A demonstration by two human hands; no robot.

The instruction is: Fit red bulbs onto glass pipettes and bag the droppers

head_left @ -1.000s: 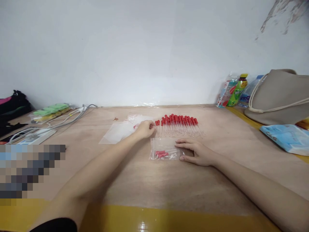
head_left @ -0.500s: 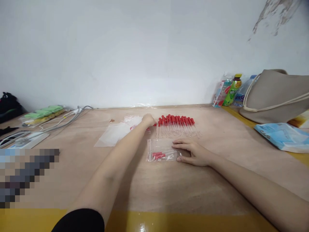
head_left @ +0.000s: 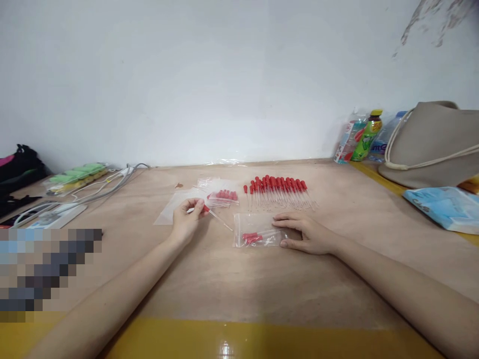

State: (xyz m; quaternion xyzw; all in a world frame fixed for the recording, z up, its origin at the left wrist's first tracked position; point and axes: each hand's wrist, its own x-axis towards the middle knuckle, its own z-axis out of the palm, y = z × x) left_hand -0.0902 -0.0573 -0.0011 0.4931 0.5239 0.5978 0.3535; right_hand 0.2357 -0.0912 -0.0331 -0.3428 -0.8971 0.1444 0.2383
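Note:
My left hand [head_left: 187,215] pinches a dropper [head_left: 220,220] by its red bulb, the glass tube pointing right and down toward the clear zip bag [head_left: 268,222]. Inside that bag lie a few more droppers, their red bulbs [head_left: 251,238] at its left end. My right hand [head_left: 309,233] rests on the bag's right end, fingers apart, thumb by its lower edge. Behind it, many red-bulbed droppers [head_left: 277,184] lie in a crowded row, bulbs toward the wall. Left of the row, a filled bag of droppers [head_left: 223,195] lies by flat clear bags [head_left: 168,209].
At the back right stand bottles [head_left: 366,137] beside a grey-beige bag [head_left: 430,142] and a blue-white packet [head_left: 445,207]. On the left are a power strip [head_left: 62,214] with cables and a green-and-yellow pack [head_left: 78,177]. A pixelated patch covers the lower left.
My left hand has come back from the row's left end toward me and left, with a dropper in its fingers. My right hand remains on the bag. The view has shifted slightly.

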